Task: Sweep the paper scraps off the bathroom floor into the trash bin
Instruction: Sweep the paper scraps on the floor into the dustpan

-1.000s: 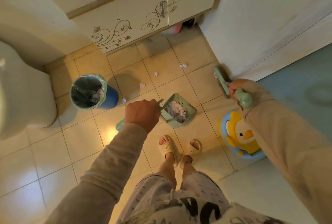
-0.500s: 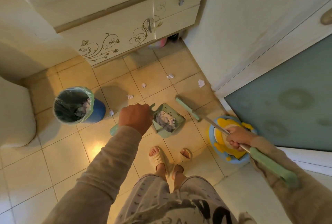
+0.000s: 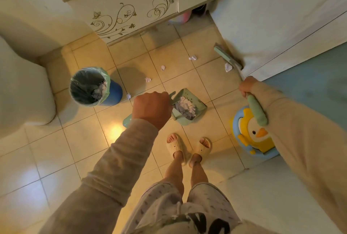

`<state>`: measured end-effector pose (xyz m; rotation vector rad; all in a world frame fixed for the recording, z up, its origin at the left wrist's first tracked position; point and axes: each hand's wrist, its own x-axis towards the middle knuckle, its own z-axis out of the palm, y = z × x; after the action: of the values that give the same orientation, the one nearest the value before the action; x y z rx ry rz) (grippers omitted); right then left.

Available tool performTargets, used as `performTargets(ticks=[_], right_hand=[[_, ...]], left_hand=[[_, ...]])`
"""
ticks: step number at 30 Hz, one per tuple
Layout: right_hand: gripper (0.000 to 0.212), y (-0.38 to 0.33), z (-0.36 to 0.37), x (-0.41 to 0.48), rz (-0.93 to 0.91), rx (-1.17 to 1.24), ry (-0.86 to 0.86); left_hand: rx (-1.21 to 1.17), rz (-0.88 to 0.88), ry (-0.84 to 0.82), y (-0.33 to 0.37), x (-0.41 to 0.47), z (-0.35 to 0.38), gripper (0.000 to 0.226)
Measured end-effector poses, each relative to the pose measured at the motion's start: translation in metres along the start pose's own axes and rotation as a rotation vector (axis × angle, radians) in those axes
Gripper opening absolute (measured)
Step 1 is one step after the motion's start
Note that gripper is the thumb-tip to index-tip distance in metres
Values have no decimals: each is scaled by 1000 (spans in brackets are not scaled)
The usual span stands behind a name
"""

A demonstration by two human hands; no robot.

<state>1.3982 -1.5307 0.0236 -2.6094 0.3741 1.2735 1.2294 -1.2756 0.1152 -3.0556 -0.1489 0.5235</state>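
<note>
My left hand (image 3: 152, 109) grips the handle of a pale green dustpan (image 3: 197, 102) that holds crumpled paper scraps (image 3: 185, 109) above the tiled floor. My right hand (image 3: 247, 86) is closed on the green broom handle (image 3: 257, 110); the broom head (image 3: 224, 56) rests on the floor by the white wall at the right. One scrap (image 3: 228, 67) lies right beside the broom head. Further scraps lie on the tiles: one (image 3: 193, 57), another (image 3: 163, 67), a third (image 3: 148, 79), and one (image 3: 128, 96) by the bin. The blue trash bin (image 3: 90, 87), lined with a bag, stands at the left with paper inside.
A white toilet (image 3: 22, 91) fills the left side. A cabinet with scroll decoration (image 3: 131, 4) stands at the back, a pink object (image 3: 181, 17) under it. A blue and yellow duck stool (image 3: 253, 134) sits at the right near a blue-green door panel (image 3: 309, 83). My slippered feet (image 3: 187, 149) stand below the dustpan.
The broom head has swung from beside the dustpan back out to the wall at the right, behind the scrap there. My right hand rose with it. The dustpan stayed put.
</note>
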Motion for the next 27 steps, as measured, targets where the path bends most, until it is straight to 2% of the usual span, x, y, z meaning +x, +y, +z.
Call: performTargets(ticks=[2,6,8,9,13,15,17,21,25,27], right_hand=[[28,-2,7,9,48,37,-28],[50,1,23,-9,53,17,-96],[38,10,34,-27,10,137,-107],[34,17,39,-37,-37,113,-118],[15,49,53,-75,-9,88,-187],[49,66,56,-89,-36,135,-257],[56,82,55,-98,-72,191,-269],[50,85,41,-98,-91,202,-201],[20,65,21,-85,-109,199,-117],[19,55,8,-82,-105,243,-83]], left_hand=[[-3,3,5,-1,0,0,28],[-8,6,20,1,1,-1,26],[-9,3,22,3,3,-4,25],[-16,2,18,4,4,-5,25],[-57,7,-15,5,8,-10,24],[-54,9,-16,4,9,-11,23],[-53,14,-24,3,9,-12,23],[-52,25,-36,1,8,-12,25],[-50,31,-26,2,14,-20,25],[-47,35,-18,8,19,-28,25]])
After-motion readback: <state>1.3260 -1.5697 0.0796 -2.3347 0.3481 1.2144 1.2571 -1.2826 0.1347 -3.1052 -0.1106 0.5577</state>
